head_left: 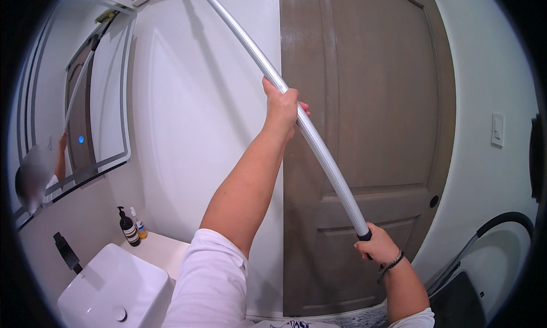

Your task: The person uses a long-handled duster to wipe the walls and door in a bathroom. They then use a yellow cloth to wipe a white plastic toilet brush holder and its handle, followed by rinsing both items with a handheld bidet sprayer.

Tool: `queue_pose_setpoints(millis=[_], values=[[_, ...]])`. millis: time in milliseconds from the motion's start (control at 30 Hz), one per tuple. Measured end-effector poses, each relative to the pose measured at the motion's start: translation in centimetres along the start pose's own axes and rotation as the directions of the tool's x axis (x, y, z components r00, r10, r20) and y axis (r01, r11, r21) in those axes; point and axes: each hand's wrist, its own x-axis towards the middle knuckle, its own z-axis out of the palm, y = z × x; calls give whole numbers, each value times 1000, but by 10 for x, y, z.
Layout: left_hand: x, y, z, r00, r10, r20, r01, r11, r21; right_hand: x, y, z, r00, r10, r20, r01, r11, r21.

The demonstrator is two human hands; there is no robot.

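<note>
A long silver pole (327, 164) slants from the upper left down to the lower right in front of me. My left hand (282, 107) is wrapped round its middle, with that arm stretched upward. Lower down, my right hand (378, 246) grips the black end of the pole and wears a dark beaded bracelet. The pole's far end runs out of the top of the picture. In the mirror (111, 94), its reflection shows a yellowish-green head near the ceiling.
A brown panelled door (376, 123) stands ahead, beside a white wall (188, 134). At lower left are a white basin (122, 285), a black faucet (68, 253) and a dark pump bottle (129, 228). A light switch (498, 129) and a black curved handle (504, 218) are at right.
</note>
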Motion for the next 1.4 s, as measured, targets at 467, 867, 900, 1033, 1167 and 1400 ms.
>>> queue_pose_setpoints(millis=[467,867,900,1033,1167,1400], values=[[15,-39,-14,1000,18,-21,-14,986,167,36,40,25,997,-16,75,0,978,209],[-21,-66,43,998,17,61,-36,949,313,3,101,9,999,54,-6,-49,943,330],[-24,-63,43,997,-28,68,6,949,314,0,101,8,999,50,-2,-46,943,330],[-30,-60,34,998,-40,50,22,950,310,-2,99,17,995,62,77,-83,947,310],[-33,-63,13,999,28,-18,-21,947,322,2,94,41,961,114,253,-195,925,327],[-18,-50,-18,993,92,-73,-70,962,265,10,62,35,956,42,290,-97,979,179]])
